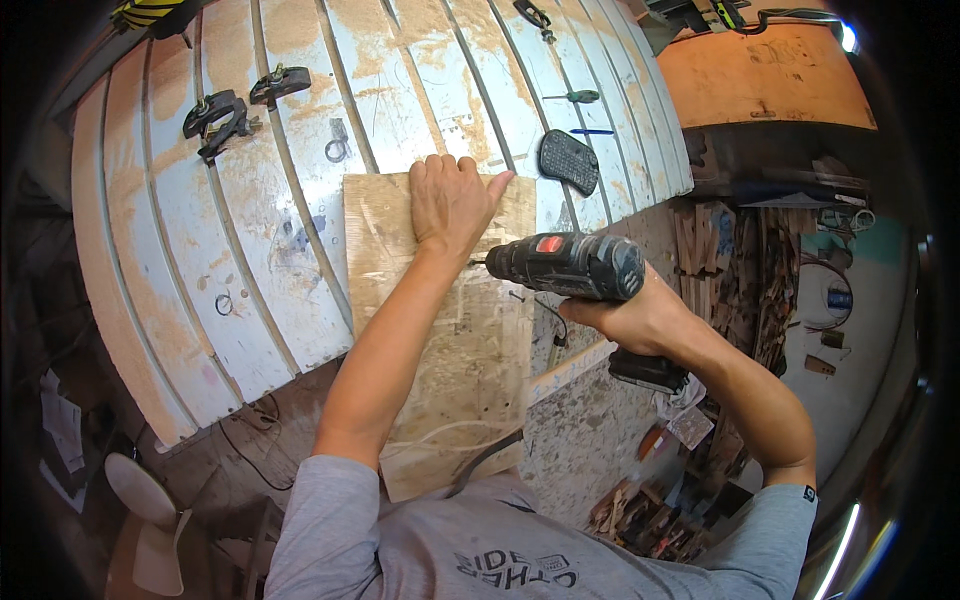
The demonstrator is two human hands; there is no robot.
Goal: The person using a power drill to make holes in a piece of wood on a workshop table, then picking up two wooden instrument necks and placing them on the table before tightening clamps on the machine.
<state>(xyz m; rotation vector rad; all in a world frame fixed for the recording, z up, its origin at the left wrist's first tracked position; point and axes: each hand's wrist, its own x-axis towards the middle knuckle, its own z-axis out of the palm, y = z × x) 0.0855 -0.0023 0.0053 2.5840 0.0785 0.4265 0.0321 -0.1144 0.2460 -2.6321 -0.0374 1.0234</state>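
Observation:
My left hand [450, 203] presses on the far end of a worn wooden board [450, 350], its fingers bent over the far edge and the thumb pointing right. The board lies lengthwise toward my body, its far end at the workbench and its near end against my shirt. My right hand [640, 318] is closed round the grip of a black cordless drill [570, 262] with a red patch on its side. The drill lies level and points left, its bit close to my left wrist. Whether the bit touches the board I cannot tell.
The white slotted workbench [270, 200] carries sawdust, black clamps [215, 122], a small black keyboard [568, 163], a green-handled screwdriver [580, 97] and a blue pen [592, 132]. An orange panel [770, 75] stands at far right. Wood offcuts [700, 290] are piled on the right; a pale chair [145, 500] stands at lower left.

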